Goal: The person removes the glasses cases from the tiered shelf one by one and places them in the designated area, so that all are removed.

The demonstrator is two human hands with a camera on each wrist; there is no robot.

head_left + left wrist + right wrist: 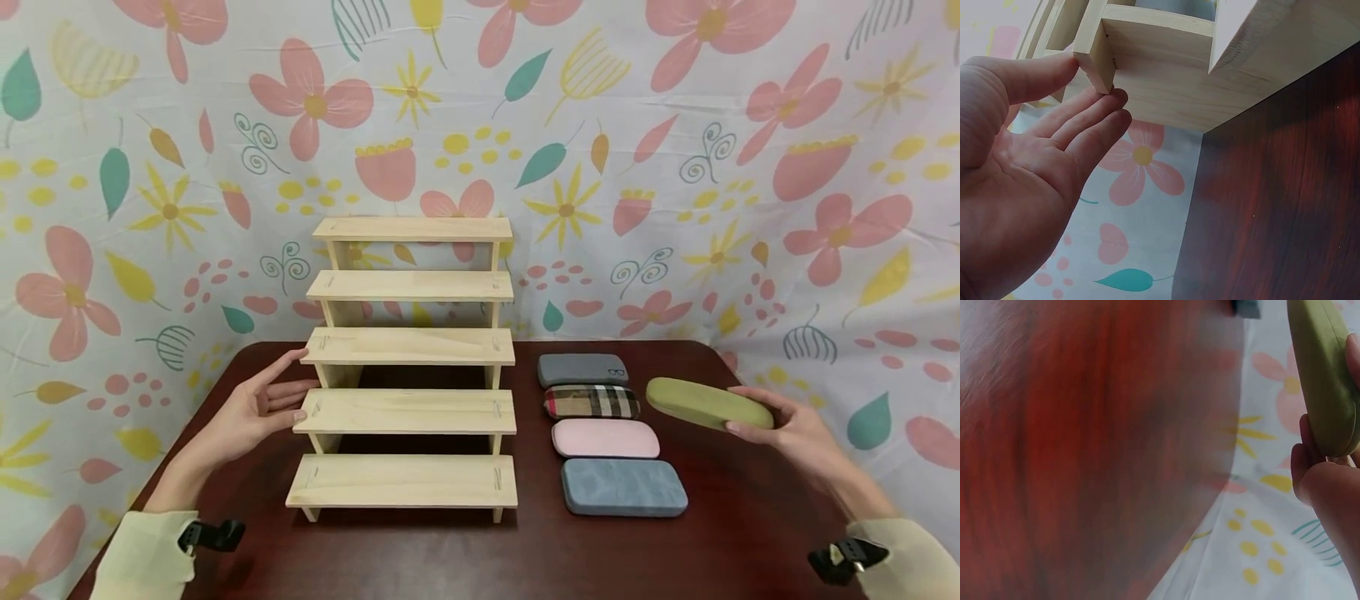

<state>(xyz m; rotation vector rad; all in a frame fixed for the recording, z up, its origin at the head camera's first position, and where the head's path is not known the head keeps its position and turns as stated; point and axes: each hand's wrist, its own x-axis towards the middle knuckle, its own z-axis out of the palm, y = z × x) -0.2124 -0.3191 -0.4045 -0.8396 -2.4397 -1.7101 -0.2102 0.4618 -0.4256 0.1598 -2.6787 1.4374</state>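
A five-tier wooden display stand stands on the dark table. My left hand is at its left side, the thumb and fingers about the end of a step. My right hand grips one end of an olive-green glasses case, held raised to the right. In the right wrist view the green case tilts between thumb and fingers. Left of it lie a grey case, a plaid case, a pink case and a blue case, in a column beside the stand.
The dark reddish-brown table has rounded far corners. A white cloth with a flower print hangs close behind the table and along its sides. The stand's steps rise toward the back.
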